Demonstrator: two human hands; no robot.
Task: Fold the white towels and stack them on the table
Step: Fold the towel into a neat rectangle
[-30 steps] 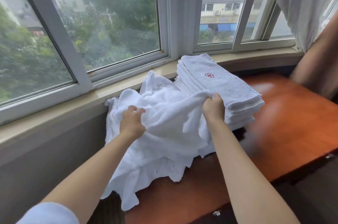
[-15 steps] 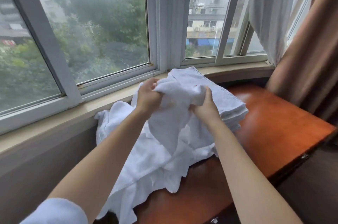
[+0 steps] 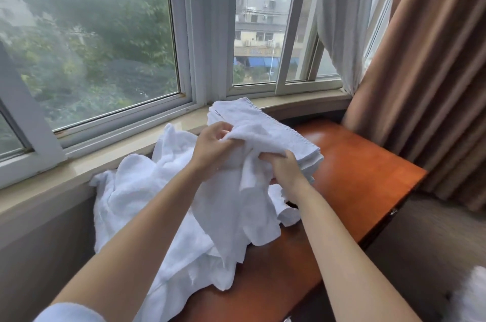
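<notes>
both the left hand [image 3: 210,146] and right hand [image 3: 282,167] grip one white towel [image 3: 244,190] above the table [image 3: 355,164].

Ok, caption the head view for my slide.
Both hands grip a crumpled white towel above the loose pile, folded stack behind.

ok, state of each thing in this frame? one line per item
left hand: gripping the lifted towel
right hand: gripping the same towel
lifted towel: unfolded, hanging between the hands
folded stack: neat, on the table by the sill
loose towel pile: crumpled, unfolded
table: partly covered by towels
brown curtain: drawn aside, at right
</notes>
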